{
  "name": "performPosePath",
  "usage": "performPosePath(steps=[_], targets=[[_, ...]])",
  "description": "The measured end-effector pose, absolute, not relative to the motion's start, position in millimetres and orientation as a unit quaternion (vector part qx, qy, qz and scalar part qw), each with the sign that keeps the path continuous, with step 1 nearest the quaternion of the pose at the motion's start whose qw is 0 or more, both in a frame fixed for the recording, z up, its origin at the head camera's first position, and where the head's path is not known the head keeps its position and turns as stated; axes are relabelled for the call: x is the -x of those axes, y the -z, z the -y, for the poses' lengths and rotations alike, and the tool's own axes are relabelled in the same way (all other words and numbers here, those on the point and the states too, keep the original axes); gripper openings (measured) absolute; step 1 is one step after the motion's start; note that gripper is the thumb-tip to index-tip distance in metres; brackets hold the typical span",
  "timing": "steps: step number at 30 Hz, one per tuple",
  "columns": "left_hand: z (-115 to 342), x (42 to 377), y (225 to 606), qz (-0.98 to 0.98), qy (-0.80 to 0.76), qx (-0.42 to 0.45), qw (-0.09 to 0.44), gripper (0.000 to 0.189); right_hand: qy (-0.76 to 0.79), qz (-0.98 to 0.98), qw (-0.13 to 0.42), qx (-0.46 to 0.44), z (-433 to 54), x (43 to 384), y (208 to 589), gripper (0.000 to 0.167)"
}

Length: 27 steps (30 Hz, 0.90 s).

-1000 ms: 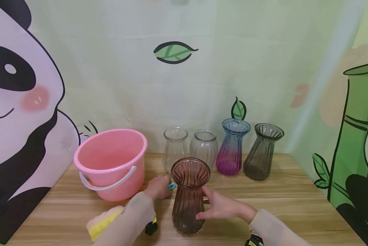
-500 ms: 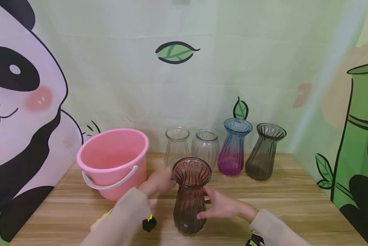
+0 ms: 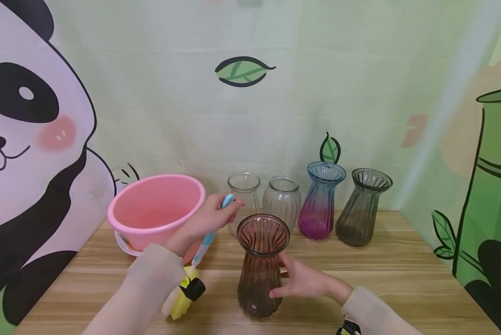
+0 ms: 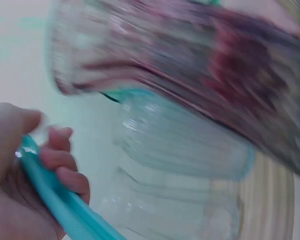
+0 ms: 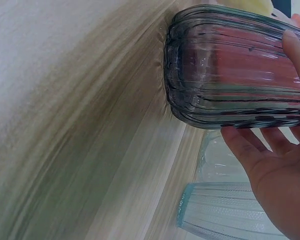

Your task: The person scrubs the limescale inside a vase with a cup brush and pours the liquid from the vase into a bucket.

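My left hand point(image 3: 219, 211) grips the blue-and-white handle of a sponge brush point(image 3: 204, 246), raised left of the front vase. The brush slants down to its yellow-and-white sponge head point(image 3: 179, 300), partly hidden by a black wrist strap. In the left wrist view the fingers curl round the teal handle point(image 4: 65, 205). A ribbed glass vase point(image 3: 259, 279), reddish at the top and grey at the bottom, stands upright at the front. My right hand point(image 3: 305, 279) holds its side, with thumb in front and fingers behind; in the right wrist view the base point(image 5: 190, 65) rests on the table.
A pink bucket point(image 3: 126, 223) with a white handle stands at the left. Along the back are two clear glass vases point(image 3: 244, 184) point(image 3: 281, 204), a blue-to-purple vase point(image 3: 317, 209) and a grey vase point(image 3: 357, 218). Behind the wooden table point(image 3: 401, 288) hangs a panda-print cloth point(image 3: 171, 93).
My left hand has risen from low beside the front vase, lifting the brush's handle upright, and its sponge has shifted right. The right hand and the vase stay put.
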<state>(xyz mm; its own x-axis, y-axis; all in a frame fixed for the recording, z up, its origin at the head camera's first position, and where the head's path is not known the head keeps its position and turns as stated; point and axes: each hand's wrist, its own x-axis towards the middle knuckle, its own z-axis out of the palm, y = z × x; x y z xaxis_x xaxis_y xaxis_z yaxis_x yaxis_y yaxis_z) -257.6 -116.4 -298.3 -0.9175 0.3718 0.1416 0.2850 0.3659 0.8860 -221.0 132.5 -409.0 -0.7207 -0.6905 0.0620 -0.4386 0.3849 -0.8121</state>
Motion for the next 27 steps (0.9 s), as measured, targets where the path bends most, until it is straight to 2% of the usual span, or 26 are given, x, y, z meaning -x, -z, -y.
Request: performPosePath(steps=[3,5,11,21,27], targets=[[123,252,286,-0.787,-0.591,-0.17,0.045,0.055,0.436,-0.819,0.143,0.346,-133,221,410,0.084],[130,249,279,-0.756,-0.636,-0.148,0.046,0.063,0.437,-0.818,0.142,0.345,-133,221,410,0.085],[155,241,267,-0.622,-0.77,-0.143,0.02,0.05,0.432,-0.822,0.138,0.345,-133,221,410,0.088],[203,225,264,-0.355,-0.893,-0.258,-0.094,0.043,0.442,-0.818,0.141,0.34,-132,222,411,0.089],[220,219,252,-0.158,-0.941,-0.274,-0.119,0.04,0.442,-0.819,0.143,0.338,-133,221,411,0.09]])
